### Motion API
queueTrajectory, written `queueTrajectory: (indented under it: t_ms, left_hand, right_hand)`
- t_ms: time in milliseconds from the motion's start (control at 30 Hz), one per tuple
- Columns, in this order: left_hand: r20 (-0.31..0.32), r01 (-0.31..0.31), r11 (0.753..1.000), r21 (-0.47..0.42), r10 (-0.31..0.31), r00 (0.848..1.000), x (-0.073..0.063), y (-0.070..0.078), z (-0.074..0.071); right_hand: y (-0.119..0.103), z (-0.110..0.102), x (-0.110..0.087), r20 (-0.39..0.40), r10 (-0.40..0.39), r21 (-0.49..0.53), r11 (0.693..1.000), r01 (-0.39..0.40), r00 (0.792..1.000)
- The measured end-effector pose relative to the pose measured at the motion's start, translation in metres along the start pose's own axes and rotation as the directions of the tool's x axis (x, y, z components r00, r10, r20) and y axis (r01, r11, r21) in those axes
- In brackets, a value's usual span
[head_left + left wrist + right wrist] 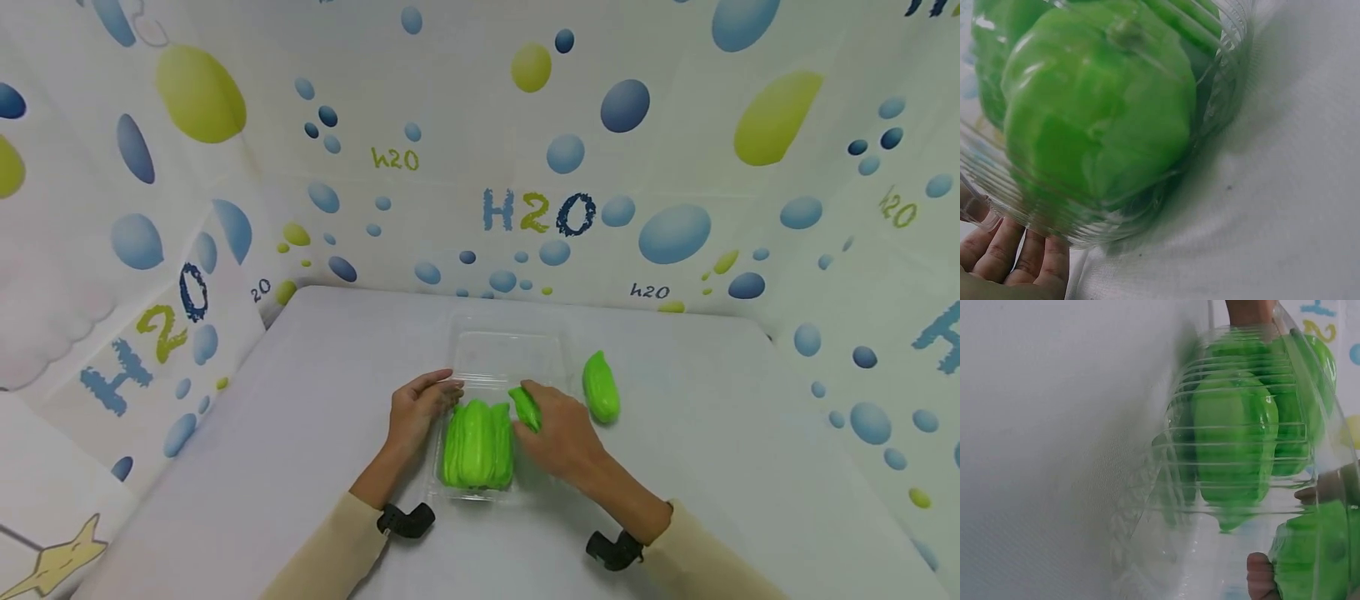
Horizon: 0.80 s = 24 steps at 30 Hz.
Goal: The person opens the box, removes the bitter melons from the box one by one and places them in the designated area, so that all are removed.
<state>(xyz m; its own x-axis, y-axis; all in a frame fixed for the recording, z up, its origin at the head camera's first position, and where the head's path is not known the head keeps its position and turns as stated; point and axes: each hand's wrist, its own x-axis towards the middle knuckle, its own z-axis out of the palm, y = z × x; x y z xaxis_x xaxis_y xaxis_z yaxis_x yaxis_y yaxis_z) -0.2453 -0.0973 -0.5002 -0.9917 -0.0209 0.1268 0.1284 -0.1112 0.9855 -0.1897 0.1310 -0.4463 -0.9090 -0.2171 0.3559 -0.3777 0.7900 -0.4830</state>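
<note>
A clear plastic clamshell box [480,497] lies with its lid [507,354] folded back. Several ridged, bright green pepper-like vegetables [477,446] sit side by side in its left part. My left hand [417,410] grips the box's left rim near the hinge; in the left wrist view its fingers [1004,253] touch the outer wall. Over the box's right part, my right hand [558,429] holds another green pepper-like vegetable [527,409], its lower part hidden by the hand. Through the plastic, the right wrist view shows that held vegetable [1310,556] between thumb and fingers.
One more green vegetable [601,387] lies on the white tablecloth [697,433], right of the box. A printed cloth backdrop [450,108] rises behind and at both sides. Black wrist cameras [406,521] sit on both wrists.
</note>
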Motion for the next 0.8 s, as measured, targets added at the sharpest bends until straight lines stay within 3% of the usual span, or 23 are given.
queueTrajectory:
  t_ms: [300,600,800]
  left_hand:
    - [-0.010,0.011,1.000,0.003,-0.011,1.000,0.000,-0.001,0.002]
    - [-0.009,0.005,1.000,0.007,-0.005,1.000,-0.001,0.000,0.002]
    - [-0.010,0.010,1.000,0.009,-0.010,1.000,0.000,0.000,0.000]
  right_hand:
    - [0.002,-0.009,0.000,-0.031,0.049,-0.001,0.999,-0.049,0.998]
    - [0.015,-0.022,0.008,-0.144,0.002,0.021,1.000,0.001,0.990]
    - [0.021,-0.026,0.012,-0.157,0.020,0.023,1.000,-0.016,0.987]
